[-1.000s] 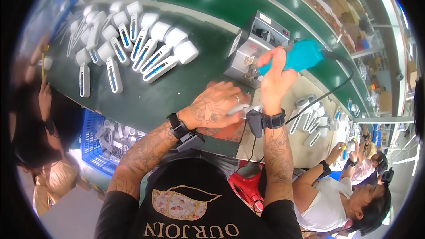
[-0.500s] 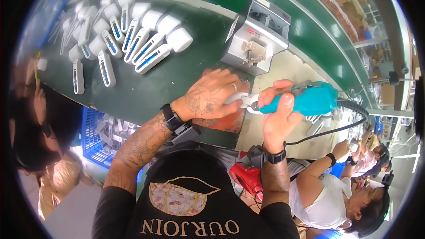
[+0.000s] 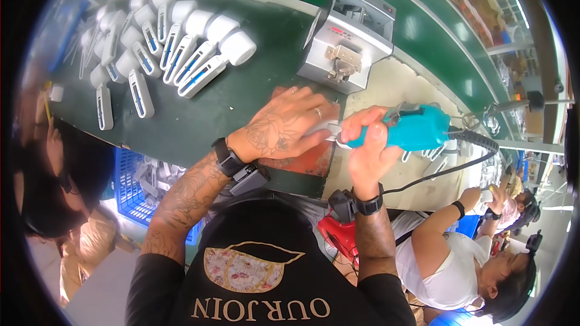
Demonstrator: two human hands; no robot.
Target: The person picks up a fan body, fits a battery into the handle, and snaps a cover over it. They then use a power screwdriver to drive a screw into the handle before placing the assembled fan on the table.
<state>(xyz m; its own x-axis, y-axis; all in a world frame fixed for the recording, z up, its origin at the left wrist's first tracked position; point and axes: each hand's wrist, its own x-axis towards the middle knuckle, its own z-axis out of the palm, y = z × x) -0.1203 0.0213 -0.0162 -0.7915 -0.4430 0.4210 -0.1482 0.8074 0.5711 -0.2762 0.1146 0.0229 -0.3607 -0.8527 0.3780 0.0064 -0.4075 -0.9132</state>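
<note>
Over a worn red pad (image 3: pixel 309 164) on the green bench, my left hand (image 3: pixel 289 124) is closed on a white plastic piece (image 3: pixel 331 127), most of which its fingers hide. My right hand (image 3: pixel 367 156) grips a teal electric screwdriver (image 3: pixel 423 127) lying nearly level. Its front end meets the white piece just right of my left fingertips; the exact contact is hidden. Far left of my hands lie several white plastic parts (image 3: pixel 202 75) with round cup-like heads and slotted handles showing blue strips.
A grey metal machine (image 3: pixel 347 39) stands beyond my hands. The screwdriver's black cable (image 3: pixel 441 175) curves along the right side. Below the bench's left edge, a blue basket (image 3: pixel 134 202) holds grey-white pieces. One co-worker (image 3: pixel 444 259) sits at right, another (image 3: pixel 66 157) at left.
My right hand and the screwdriver have shifted slightly left. My left hand has moved a little left, still on the white piece. The view has shifted slightly.
</note>
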